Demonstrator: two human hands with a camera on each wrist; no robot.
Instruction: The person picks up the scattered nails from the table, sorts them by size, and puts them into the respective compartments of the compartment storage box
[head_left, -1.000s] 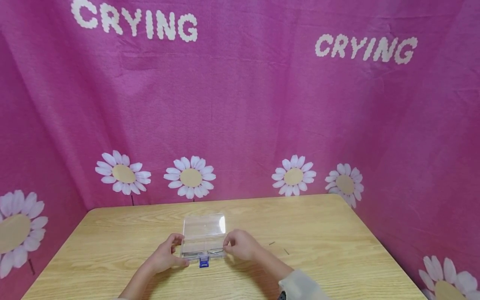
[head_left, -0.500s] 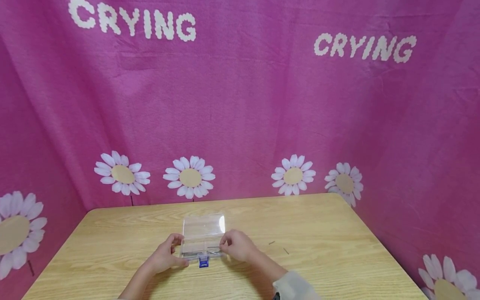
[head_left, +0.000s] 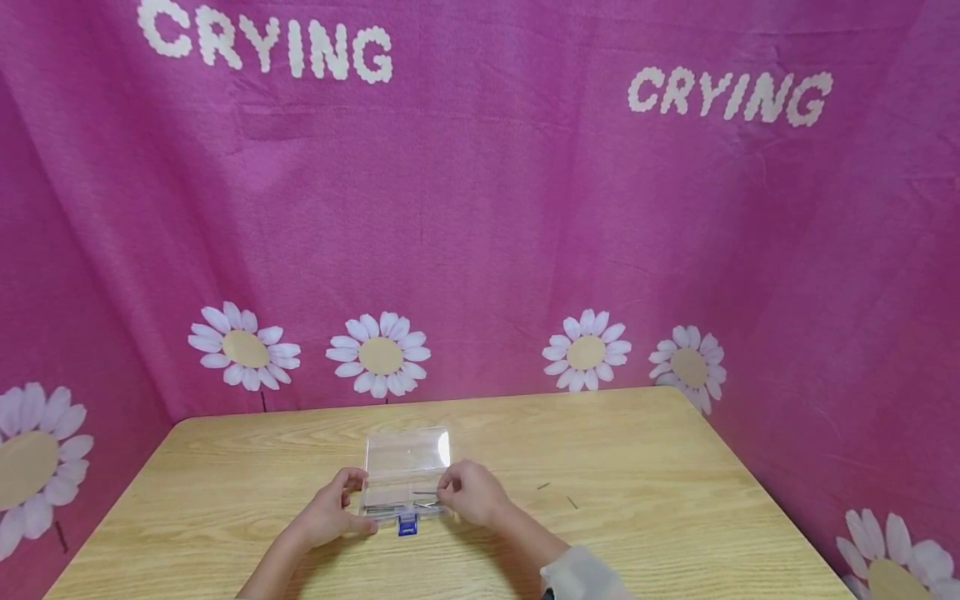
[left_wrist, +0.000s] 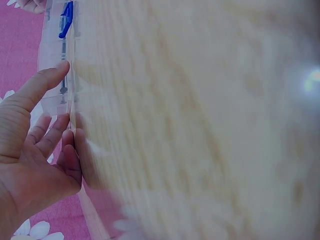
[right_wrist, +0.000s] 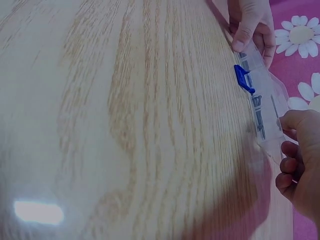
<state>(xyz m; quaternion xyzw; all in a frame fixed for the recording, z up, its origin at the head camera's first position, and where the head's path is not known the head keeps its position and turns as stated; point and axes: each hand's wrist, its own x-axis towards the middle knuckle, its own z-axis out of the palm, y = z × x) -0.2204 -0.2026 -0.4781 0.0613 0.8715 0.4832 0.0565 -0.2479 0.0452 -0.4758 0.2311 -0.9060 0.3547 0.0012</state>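
Note:
A clear plastic box with a blue latch lies on the table, its lid raised at the back. My left hand grips the box's left end, thumb at the front and fingers behind, as the left wrist view also shows. Over the box's right half, my right hand pinches a thin grey metal nail that points left from the fingertips. In the right wrist view this nail stands out above the compartments, where several similar nails lie.
Two loose nails, one farther back and one nearer, lie on the wooden table to the right of the box. A pink cloth printed with daisies hangs behind the table and along both sides.
My right hand has shifted slightly left over the box, and the nail at its fingertips now shows more clearly. The left hand and the box stay put.

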